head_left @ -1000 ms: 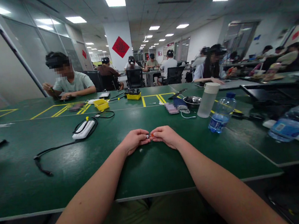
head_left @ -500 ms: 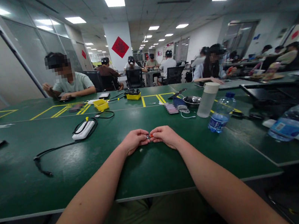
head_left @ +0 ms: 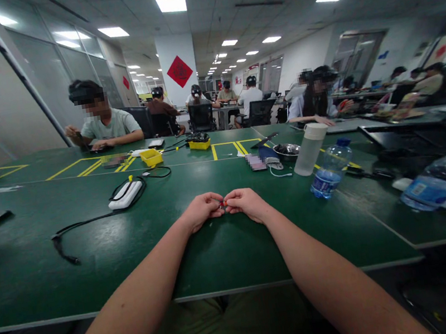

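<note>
My left hand [head_left: 203,212] and my right hand [head_left: 246,204] meet fingertip to fingertip just above the green table [head_left: 229,256]. Both are closed in a pinch. Between the fingertips shows a tiny piece [head_left: 221,205] with red and silvery parts, on the side of my left fingers. My right fingers pinch a small orange-red piece [head_left: 225,203]. Fingers cover most of both, so their kind cannot be made out, nor whether the two are joined.
To the left lies a white power bank [head_left: 126,194] with a black cable. On the right stand a frosted bottle [head_left: 310,148] and a water bottle [head_left: 330,168]; another bottle [head_left: 441,180] lies beyond. Yellow trays [head_left: 151,157] sit further back. Co-workers [head_left: 105,120] sit across the table.
My fingertips have shifted very slightly, and more red shows at the left fingers now. The arms and the things on the table stay nearly the same.
</note>
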Available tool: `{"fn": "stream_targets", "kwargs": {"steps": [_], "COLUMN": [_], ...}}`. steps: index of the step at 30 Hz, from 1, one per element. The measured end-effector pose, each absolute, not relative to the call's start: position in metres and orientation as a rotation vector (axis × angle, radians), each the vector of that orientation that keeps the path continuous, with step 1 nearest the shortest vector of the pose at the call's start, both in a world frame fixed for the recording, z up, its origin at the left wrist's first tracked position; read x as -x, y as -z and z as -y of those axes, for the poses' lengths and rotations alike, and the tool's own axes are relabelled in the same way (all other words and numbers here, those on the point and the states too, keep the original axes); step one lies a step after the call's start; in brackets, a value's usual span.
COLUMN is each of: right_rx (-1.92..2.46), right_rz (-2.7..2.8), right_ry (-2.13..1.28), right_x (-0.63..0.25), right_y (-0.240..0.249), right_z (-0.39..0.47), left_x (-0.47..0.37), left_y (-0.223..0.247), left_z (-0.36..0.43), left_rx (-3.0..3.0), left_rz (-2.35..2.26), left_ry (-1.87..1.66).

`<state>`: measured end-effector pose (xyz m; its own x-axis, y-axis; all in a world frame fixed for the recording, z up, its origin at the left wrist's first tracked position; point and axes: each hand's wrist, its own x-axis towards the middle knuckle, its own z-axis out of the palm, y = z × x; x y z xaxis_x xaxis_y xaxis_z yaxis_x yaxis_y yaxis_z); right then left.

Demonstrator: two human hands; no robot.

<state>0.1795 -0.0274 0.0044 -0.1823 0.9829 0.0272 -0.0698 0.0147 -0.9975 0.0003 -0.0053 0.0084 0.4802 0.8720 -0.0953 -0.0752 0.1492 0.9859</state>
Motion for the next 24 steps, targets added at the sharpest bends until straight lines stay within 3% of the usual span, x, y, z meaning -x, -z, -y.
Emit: {"fn": "stream_targets", "kwargs": {"steps": [24], "right_rx": [1.013], "right_rz": [1.251], "right_ry": [-1.416], "right_x": [-0.1796], "right_y": [-0.0041], "right_z": [0.0270], "left_x": [0.0035], "left_y": [-0.0083], "left_z": [0.0046], "left_rx": [-1.182], "left_rz": [-0.718], "left_ry": [-0.773]}}
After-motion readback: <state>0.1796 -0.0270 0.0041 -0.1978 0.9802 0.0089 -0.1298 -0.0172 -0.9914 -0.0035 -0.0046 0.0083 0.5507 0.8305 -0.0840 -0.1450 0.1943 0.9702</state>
